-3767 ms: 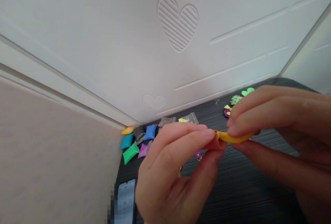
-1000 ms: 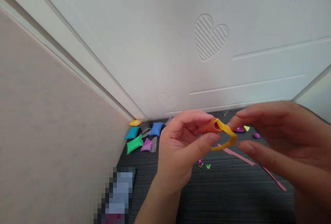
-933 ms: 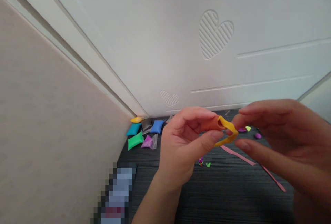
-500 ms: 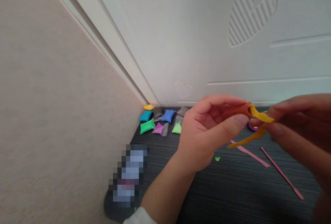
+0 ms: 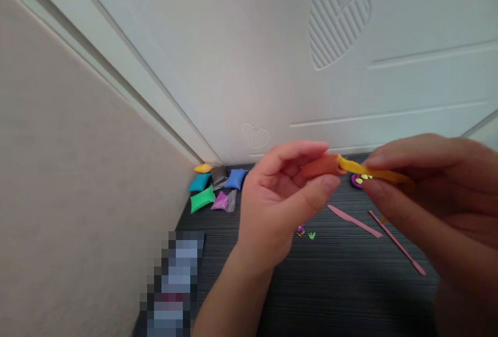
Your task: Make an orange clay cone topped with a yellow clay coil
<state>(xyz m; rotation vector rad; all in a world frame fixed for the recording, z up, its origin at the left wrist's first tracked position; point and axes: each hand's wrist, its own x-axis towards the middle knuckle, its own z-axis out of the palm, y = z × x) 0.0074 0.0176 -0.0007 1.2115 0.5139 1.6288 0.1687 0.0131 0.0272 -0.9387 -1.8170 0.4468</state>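
Observation:
Between the thumb and fingers of my left hand [image 5: 272, 202] is an orange-brown piece of modelling clay [image 5: 321, 166], shaped like a small hollow cup or tube. My right hand [image 5: 424, 197] pinches a thin yellow clay strip [image 5: 352, 166]. One end of the strip touches the rim of the brown piece; the rest runs back under my right fingers, partly hidden. Below the hands lie a pink modelling knife [image 5: 352, 220] and a thin pink modelling stick [image 5: 397, 242] on the dark tabletop [image 5: 334, 290].
Several coloured clay packets, among them a green packet [image 5: 202, 199] and a blue packet [image 5: 235, 179], lie at the back left. A purple piece with light-green spots [image 5: 357, 180] sits behind my right hand. Small green clay leaves [image 5: 312, 235] lie centrally. A blurred-out phone-like object [image 5: 175, 285] is at left.
The view has shifted right. The yellow strip, earlier bent with a loose tail hanging down, now stretches nearly straight from the brown piece's rim into my right fingers.

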